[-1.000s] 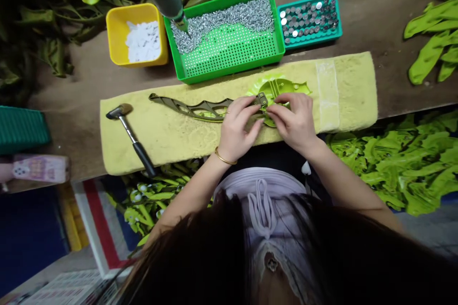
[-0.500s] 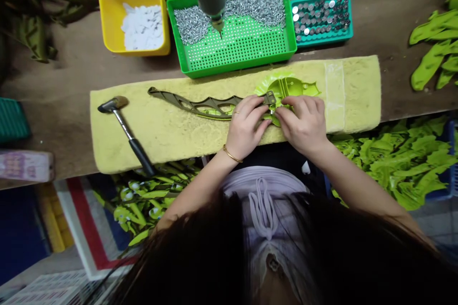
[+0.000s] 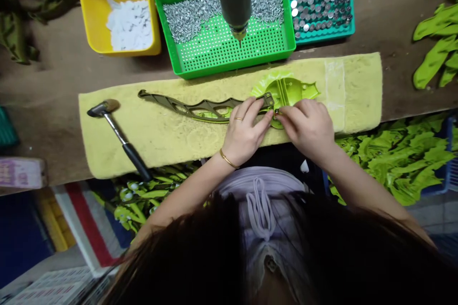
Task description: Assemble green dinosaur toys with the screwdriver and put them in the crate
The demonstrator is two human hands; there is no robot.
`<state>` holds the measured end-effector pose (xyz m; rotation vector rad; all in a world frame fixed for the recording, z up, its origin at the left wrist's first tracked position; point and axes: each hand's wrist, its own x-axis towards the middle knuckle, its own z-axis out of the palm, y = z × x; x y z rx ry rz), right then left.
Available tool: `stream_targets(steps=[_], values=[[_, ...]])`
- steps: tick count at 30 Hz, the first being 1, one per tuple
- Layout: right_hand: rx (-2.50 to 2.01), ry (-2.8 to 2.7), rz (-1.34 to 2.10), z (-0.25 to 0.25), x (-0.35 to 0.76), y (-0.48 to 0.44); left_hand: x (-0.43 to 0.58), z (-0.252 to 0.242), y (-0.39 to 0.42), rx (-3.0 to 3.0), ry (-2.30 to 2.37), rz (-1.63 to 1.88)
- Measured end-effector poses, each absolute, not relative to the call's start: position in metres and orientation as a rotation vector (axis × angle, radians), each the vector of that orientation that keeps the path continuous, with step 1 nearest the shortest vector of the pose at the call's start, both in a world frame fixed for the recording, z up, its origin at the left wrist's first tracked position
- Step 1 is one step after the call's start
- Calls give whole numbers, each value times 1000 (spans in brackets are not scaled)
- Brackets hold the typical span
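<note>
A long olive plastic piece (image 3: 179, 104) with open cutouts lies on the yellow cloth pad (image 3: 171, 143), its right end over a bright green plastic shell (image 3: 291, 90). My left hand (image 3: 245, 128) is closed over the olive piece near that end, thumb and fingertips pressing by the joint. My right hand (image 3: 309, 126) is closed in a pinch at the same joint, on a tiny shiny metal part (image 3: 276, 111) whose kind I cannot make out. Fingers hide part of the joint. On the pad's left lies a hammer (image 3: 121, 133) with a black handle.
An electric screwdriver (image 3: 234, 0) hangs over a green basket (image 3: 236, 64) of screws. Beside it stand a yellow bin (image 3: 89, 19) of white pieces and a teal tray (image 3: 324, 35) of round metal parts. Green plastic parts (image 3: 393, 162) fill a crate below right.
My right fingertips have shifted slightly at the joint, and a small metal part shows between them. The view has moved a little; the hanging screwdriver appears farther right.
</note>
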<state>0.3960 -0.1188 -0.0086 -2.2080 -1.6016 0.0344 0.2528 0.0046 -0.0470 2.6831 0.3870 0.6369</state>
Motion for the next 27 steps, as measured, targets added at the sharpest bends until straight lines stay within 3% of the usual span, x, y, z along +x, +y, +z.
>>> stream_targets(steps=[5,8,11,19,27], values=[[-1804,-1146,692,7,410,-120,258,-41,-2,2776,382,642],[-1717,-901,875,3,412,-118,268,-40,-5,2704,457,655],[-1786,-878,694,-11,409,-122,277,-40,-5,2553,567,719],[-2016,-1638,-246,-35,398,-137,273,-43,6,2401,591,616],[-1948,-1862,-435,-30,406,-138,282,-37,-3,2437,683,724]])
